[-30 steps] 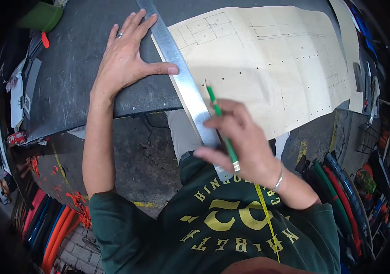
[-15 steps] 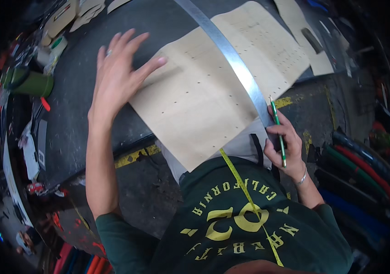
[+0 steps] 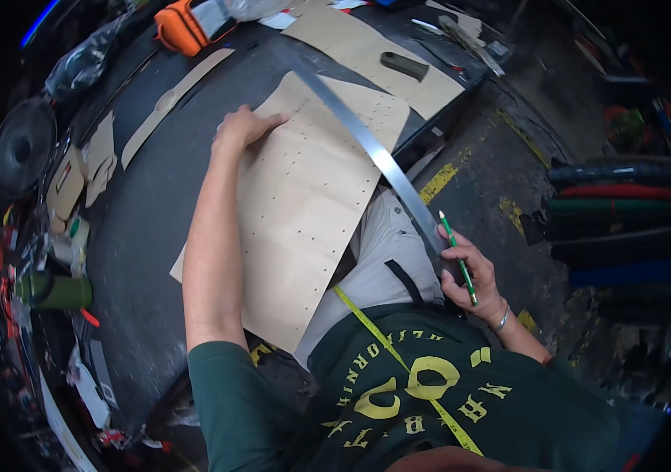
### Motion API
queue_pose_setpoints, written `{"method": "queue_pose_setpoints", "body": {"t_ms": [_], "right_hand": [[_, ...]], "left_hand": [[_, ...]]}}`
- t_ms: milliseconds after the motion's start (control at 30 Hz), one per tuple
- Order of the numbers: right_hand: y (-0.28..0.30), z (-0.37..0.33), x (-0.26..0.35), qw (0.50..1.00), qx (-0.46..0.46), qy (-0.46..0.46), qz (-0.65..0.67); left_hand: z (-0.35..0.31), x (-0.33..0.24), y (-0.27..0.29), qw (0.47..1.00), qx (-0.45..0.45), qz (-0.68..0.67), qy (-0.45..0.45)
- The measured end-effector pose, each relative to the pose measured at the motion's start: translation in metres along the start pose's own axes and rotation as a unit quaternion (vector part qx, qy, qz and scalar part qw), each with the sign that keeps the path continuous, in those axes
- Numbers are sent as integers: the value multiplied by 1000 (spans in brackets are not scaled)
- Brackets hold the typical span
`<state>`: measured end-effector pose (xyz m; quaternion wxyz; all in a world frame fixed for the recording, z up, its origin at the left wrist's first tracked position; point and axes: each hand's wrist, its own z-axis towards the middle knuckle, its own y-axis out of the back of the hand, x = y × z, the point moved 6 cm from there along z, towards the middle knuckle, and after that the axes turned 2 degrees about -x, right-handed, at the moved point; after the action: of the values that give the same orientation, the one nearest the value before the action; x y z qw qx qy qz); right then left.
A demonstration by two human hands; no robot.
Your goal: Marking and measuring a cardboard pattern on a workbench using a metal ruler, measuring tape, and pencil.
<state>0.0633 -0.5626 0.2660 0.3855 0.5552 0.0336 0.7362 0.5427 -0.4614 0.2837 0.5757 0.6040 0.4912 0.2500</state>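
Note:
At the far-left edge of a tan pattern sheet [image 3: 296, 204] with rows of small holes is my left hand [image 3: 243, 128]. Its thumb lies over the sheet and its fingers curl at the edge, partly hidden. My right hand [image 3: 473, 275] grips the near end of a long steel ruler [image 3: 386, 164], with a green pencil [image 3: 459, 259] held across the fingers, point up. Slanting across the sheet's right part, the ruler reaches the table, its far end blurred. The sheet's near corner overhangs the table edge at my waist.
A yellow tape measure [image 3: 371, 326] hangs down my shirt. On the dark table [image 3: 139, 228] lie another tan pattern [image 3: 359, 51] with a dark object [image 3: 404, 65] on it, an orange pouch [image 3: 180, 27] and a green bottle [image 3: 60, 291]. Rolls of material [image 3: 618, 204] stand at right.
My left hand has come down from above the sheet to its far-left edge, its fingers curling in. My right hand still holds ruler and pencil. The view has turned, bringing more of the table in.

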Motion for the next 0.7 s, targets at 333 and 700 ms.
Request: {"method": "queue_pose_setpoints", "body": {"t_ms": [333,700], "right_hand": [[8,26,9,999,4,1,38],[-92,77,24,971,211,58,97]], "left_hand": [[-18,153,9,872,37,-479,96],[-227,269,-32,806,-204,-518,201]]}}
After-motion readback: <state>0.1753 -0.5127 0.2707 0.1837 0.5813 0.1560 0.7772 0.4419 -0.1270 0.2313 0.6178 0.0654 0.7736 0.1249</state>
